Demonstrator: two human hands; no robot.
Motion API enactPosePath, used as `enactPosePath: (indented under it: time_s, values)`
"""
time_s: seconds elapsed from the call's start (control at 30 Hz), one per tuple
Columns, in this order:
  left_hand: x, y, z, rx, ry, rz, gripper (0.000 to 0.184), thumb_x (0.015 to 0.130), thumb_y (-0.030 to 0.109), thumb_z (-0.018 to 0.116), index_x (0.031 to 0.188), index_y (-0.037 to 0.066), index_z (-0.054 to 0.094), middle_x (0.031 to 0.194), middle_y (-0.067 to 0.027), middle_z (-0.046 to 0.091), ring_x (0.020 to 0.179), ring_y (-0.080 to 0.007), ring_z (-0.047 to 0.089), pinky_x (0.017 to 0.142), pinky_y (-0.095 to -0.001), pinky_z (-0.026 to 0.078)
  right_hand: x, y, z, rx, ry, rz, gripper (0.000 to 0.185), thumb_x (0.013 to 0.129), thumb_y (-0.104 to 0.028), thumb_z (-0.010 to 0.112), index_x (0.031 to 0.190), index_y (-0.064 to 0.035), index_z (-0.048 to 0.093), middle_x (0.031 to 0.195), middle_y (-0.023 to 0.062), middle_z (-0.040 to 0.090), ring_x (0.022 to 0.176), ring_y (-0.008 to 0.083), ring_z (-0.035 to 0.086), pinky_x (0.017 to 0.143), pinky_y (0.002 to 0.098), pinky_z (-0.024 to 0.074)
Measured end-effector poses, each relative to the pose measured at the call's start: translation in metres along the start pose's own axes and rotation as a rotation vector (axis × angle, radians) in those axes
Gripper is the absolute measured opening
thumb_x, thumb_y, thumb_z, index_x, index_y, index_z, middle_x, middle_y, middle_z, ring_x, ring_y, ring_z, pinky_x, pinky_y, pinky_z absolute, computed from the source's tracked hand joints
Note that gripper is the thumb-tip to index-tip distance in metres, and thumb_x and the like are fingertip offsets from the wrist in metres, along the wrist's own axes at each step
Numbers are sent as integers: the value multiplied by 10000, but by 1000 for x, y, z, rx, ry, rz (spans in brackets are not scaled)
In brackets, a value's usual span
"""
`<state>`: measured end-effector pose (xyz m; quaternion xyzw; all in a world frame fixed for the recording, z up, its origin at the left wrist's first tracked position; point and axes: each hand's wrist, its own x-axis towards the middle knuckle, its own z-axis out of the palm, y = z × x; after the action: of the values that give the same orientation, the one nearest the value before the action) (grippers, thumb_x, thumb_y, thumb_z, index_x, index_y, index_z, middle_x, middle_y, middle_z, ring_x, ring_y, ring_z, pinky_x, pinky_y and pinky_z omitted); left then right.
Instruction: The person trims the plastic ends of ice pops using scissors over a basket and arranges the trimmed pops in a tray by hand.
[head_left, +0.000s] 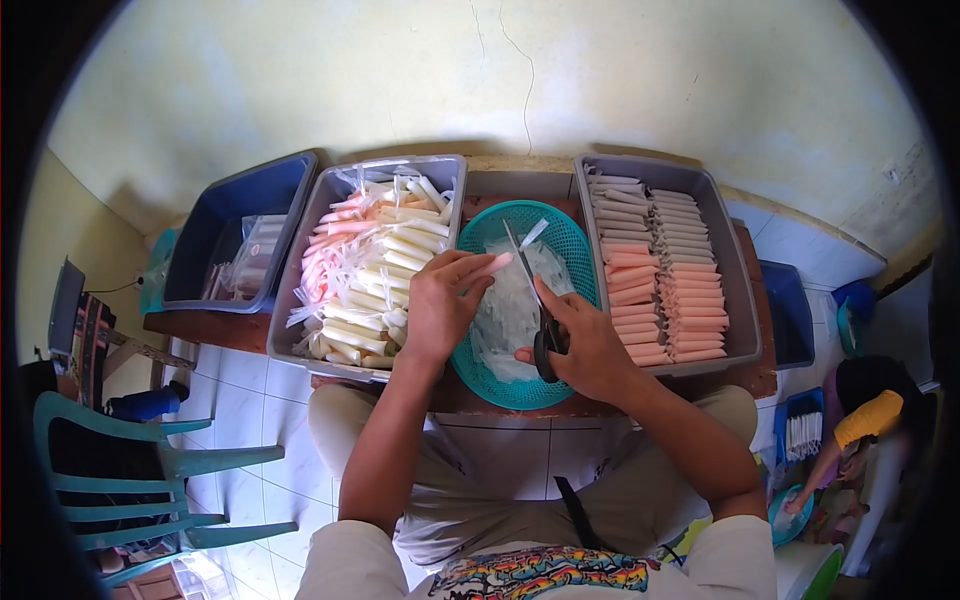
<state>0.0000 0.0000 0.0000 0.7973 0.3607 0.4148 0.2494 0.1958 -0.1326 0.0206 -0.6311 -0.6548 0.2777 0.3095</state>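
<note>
Here I am, the grey right bin point(737, 260) at three o'clock from my basket, its wrapped sticks lying in tidy rows; the grey left bin point(330, 372) at nine, all loose plastic tails. Between them, the teal basket point(520, 396), heaped with clear scraps point(497, 335). Above it, my right hand point(595, 345) is closed around the scissors point(544, 345), blades aimed at eleven o'clock. My left hand point(440, 305) pinches the pink stick point(490, 267), tip at two, right by the blades! Good form, I'd judge: hold that pinch light and well back, snip square, spare the filling, stay over the basket. Now the murky bits: my fingers hide the stick's rear end; whether blade meets wrapper, I can't tell; and that pale strip point(536, 232) at one o'clock, cut free or attached? Unclear!
</note>
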Motion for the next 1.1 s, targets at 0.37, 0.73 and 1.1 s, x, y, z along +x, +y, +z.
enactPosePath:
  time_s: [0.37, 0.73, 1.1]
  values:
    - [0, 6, -3, 69, -39, 54, 334, 844, -36, 827, 1163, 63, 830, 1065, -123, 789, 943, -272, 780, 827, -370, 632, 0, -2, -1, 24, -72, 50, 1076, 837, -553, 888, 1601, 54, 435, 959, 199, 595, 883, 352, 633, 823, 441, 510]
    - [-1, 4, -3, 96, -38, 72, 339, 842, -35, 821, 1164, 72, 833, 1069, -123, 791, 942, -271, 776, 834, -378, 628, 1, 8, 4, 32, -90, 35, 1089, 843, -594, 866, 1605, 49, 429, 937, 181, 589, 901, 350, 623, 837, 442, 495]
    - [0, 6, -4, 52, 17, 10, 287, 832, -15, 833, 1113, 35, 801, 1021, -138, 779, 902, -335, 772, 798, -412, 618, 10, 0, 5, -43, -68, 116, 1113, 817, -584, 891, 1589, 76, 436, 1029, 244, 617, 973, 393, 656, 886, 456, 521]
